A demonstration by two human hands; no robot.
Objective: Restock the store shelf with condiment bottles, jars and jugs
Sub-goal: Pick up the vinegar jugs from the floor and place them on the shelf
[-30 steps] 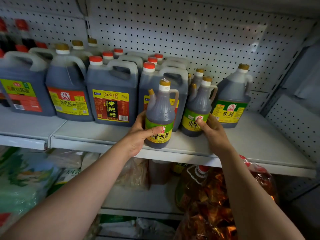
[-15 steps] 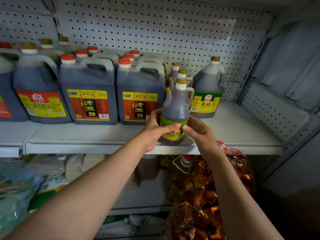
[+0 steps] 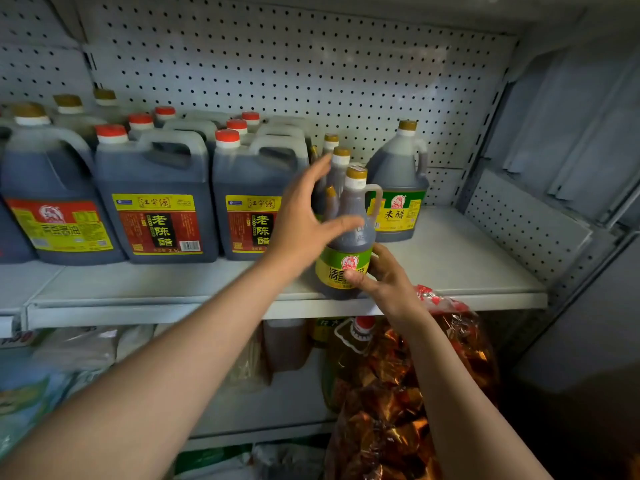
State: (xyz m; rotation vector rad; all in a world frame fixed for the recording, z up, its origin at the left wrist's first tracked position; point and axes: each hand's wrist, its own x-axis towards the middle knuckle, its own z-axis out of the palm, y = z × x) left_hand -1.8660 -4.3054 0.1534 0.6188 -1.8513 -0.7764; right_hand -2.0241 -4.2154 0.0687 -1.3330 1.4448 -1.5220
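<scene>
A small dark vinegar bottle (image 3: 349, 237) with a gold cap and green label stands at the front edge of the white shelf (image 3: 460, 268). My right hand (image 3: 384, 278) grips its lower body, thumb across the label. My left hand (image 3: 304, 220) has lifted off it, with fingers spread beside the bottle's neck and the thumb near its shoulder. Two similar small bottles (image 3: 337, 164) stand right behind it. A larger gold-capped jug (image 3: 401, 185) with a green and yellow label stands to the right near the pegboard.
Rows of big dark jugs with red caps (image 3: 159, 199) and gold caps (image 3: 52, 202) fill the shelf's left side. The shelf's right part is bare up to a perforated side panel (image 3: 526, 230). Below hang bags of snacks (image 3: 408, 393) and an oil bottle (image 3: 356, 337).
The small bottle has been shifted right to stand in front of the others. My left hand has let go of it and opened upward; my right hand has taken hold of its base.
</scene>
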